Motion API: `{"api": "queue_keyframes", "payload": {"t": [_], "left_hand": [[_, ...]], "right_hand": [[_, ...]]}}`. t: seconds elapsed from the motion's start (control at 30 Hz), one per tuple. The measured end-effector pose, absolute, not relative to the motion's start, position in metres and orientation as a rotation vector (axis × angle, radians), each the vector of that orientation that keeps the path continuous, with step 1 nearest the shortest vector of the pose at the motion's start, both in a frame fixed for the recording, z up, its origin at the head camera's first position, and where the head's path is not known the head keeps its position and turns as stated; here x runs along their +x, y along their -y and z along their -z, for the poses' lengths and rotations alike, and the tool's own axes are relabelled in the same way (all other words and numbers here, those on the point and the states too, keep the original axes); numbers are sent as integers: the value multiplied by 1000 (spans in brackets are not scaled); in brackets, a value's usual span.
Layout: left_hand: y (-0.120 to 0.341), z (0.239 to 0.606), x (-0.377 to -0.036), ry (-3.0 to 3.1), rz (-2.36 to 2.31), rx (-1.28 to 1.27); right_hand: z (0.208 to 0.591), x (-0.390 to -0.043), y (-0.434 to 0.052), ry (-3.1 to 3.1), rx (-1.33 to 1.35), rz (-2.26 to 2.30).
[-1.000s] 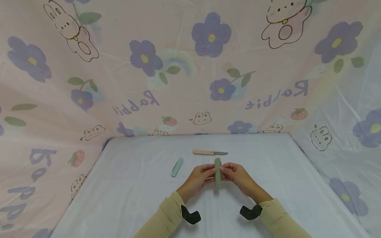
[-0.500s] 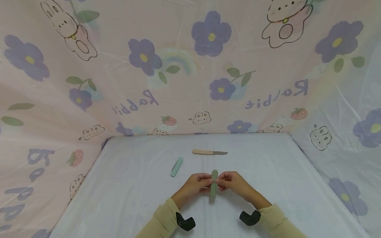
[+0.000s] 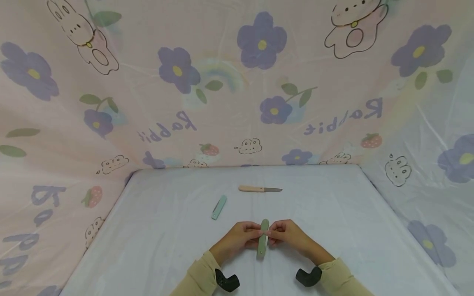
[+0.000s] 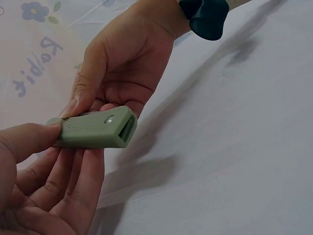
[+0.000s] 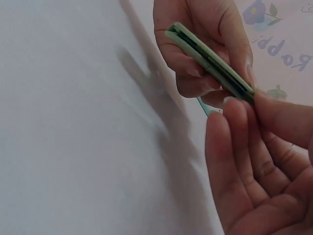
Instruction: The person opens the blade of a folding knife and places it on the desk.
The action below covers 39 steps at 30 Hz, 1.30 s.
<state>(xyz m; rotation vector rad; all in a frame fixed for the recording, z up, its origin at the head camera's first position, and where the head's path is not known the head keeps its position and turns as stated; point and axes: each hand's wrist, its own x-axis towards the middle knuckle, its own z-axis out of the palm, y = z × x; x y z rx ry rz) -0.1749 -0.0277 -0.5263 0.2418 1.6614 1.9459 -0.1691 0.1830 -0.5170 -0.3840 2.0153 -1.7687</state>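
white sheet (image 3: pixel 166 230), wooden knife (image 3: pixel 260 189) – mint sheath (image 3: pixel 219 207) beyond hands' green case (image 3: pixel 263 238)

Matt green plastic sheath (image 3: pixel 263 243)

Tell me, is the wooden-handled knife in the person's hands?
No, the wooden-handled knife lies alone on the table, while both hands hold a green folded piece.

Head view: high, looking forward and down over the whole table (image 3: pixel 148 230) to its far edge and the printed curtain (image 3: pixel 222 102); left and right wrist views: close, from opposite sides, sharing the green sheath (image 4: pixel 93 129) pinched between both hands above the near edge.
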Motion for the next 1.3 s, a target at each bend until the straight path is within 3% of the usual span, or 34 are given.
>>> {"api": "queue_keyframes", "payload": {"t": [1.3], "left_hand": [[27,531,-171,-1623,-2030,188]], "right_hand": [[533,-162,-189,-1863,-226,1925]]}}
